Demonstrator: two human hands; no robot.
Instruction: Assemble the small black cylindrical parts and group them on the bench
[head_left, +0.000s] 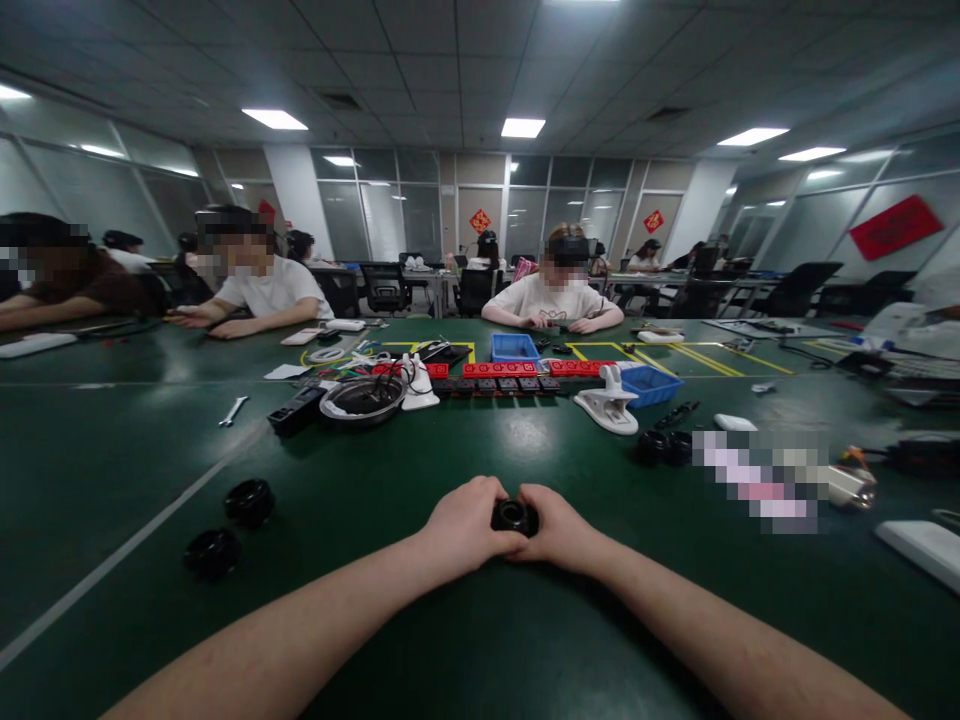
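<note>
1. Near the bench's (525,640) near edge, at its middle, the head view shows a small black ring-shaped part (514,516) clasped between both hands.
2. It looks rigid, light, smooth plastic; the outer rim seems the best hold.
3. Left hand (466,526) and right hand (556,530) each keep a narrow grip, fingers curled against its sides.
4. Two similar black parts (232,525) lie well apart toward the left edge.

Legible text: none.
Red diamond signs on the far glass wall (480,220) and (653,221): each bears a gold character, too small to read.
Red banner on the right-hand glass wall (895,226): no lettering can be made out.
Red strips on the green table (499,369): markings blurred.
</note>
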